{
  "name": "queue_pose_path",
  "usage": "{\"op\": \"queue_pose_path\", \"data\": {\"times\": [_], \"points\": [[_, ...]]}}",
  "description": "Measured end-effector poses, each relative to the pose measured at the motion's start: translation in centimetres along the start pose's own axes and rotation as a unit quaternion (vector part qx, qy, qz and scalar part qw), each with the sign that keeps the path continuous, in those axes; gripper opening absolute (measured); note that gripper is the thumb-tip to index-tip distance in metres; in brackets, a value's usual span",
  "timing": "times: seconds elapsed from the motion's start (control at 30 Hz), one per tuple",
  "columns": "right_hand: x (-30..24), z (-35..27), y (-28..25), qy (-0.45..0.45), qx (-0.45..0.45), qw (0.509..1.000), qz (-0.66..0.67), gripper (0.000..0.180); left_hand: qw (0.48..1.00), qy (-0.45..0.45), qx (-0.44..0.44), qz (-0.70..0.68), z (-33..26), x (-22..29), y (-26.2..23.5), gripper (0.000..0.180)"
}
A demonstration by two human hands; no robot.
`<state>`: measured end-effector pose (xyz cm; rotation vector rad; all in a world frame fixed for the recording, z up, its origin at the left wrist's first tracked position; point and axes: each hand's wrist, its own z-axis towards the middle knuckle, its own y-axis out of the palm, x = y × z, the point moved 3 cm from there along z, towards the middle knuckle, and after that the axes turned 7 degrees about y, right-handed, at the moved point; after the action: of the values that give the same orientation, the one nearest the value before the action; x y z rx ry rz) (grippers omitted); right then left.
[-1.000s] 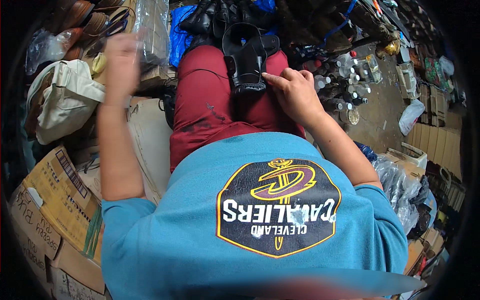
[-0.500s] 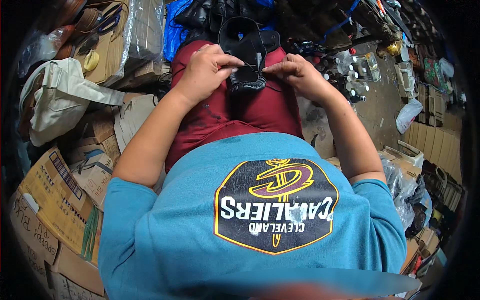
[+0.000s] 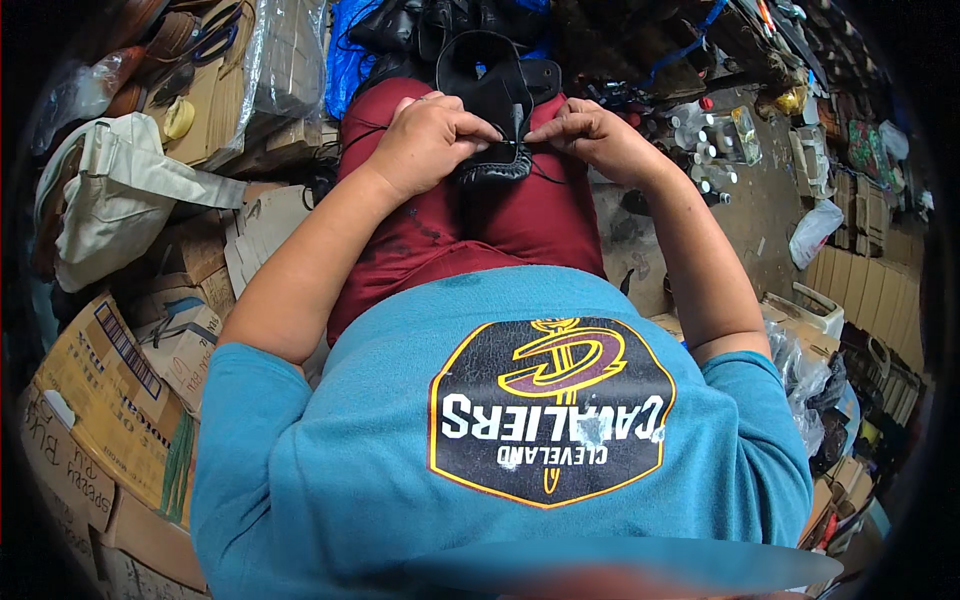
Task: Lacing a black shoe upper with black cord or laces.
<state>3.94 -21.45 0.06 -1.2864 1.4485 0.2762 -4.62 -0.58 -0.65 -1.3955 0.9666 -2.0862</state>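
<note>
A black leather shoe upper (image 3: 489, 82) lies across my lap on the dark red trousers, with a gathered, puckered edge at its near end. My left hand (image 3: 432, 142) is closed in a pinch at its left side, on what looks like a thin black thread. Opposite it, my right hand (image 3: 588, 138) pinches the same kind of thread at the right edge of the opening. Loose dark strands trail over both thighs. The fingertips nearly meet over the upper; any needle there is too small to make out.
More black shoe uppers (image 3: 385, 28) lie on a blue plastic sheet beyond my knees. Several small bottles (image 3: 705, 150) stand on the floor to the right. On the left are a cream cloth bag (image 3: 120, 200) and cardboard boxes (image 3: 110, 395); a white plastic bag (image 3: 816, 232) lies farther right.
My left hand has moved a little to the right, bringing its fingertips closer to the right hand's. The right hand and the shoe upper have barely shifted.
</note>
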Motion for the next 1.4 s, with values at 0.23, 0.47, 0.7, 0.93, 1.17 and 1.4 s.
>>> {"op": "queue_pose_path", "data": {"times": [0.23,0.47,0.7,0.93,1.17,1.4], "points": [[0.7,0.5,0.1,-0.008,-0.027,0.999,0.030,0.032,0.990,-0.046,-0.033,-0.127,1.2,-0.7,0.8,0.014],[-0.1,-0.9,0.6,-0.026,0.026,0.997,-0.067,0.031,1.000,-0.018,-0.015,-0.009,-0.8,0.4,0.1,0.020],[0.4,-0.7,0.6,0.015,-0.003,1.000,0.006,0.031,1.000,-0.016,-0.013,0.020,-1.1,-0.2,-0.1,0.028],[0.2,-0.7,0.5,0.014,-0.014,0.998,0.053,0.029,1.000,-0.019,-0.007,0.024,-1.0,-0.1,-0.1,0.027],[0.5,-0.1,1.2,0.089,-0.024,0.976,0.200,0.027,0.989,-0.129,-0.022,-0.074,0.5,0.5,0.6,0.022],[0.1,0.8,1.1,0.089,-0.014,0.985,0.146,0.019,0.967,-0.180,-0.062,-0.169,1.5,0.7,1.8,0.021]]}}
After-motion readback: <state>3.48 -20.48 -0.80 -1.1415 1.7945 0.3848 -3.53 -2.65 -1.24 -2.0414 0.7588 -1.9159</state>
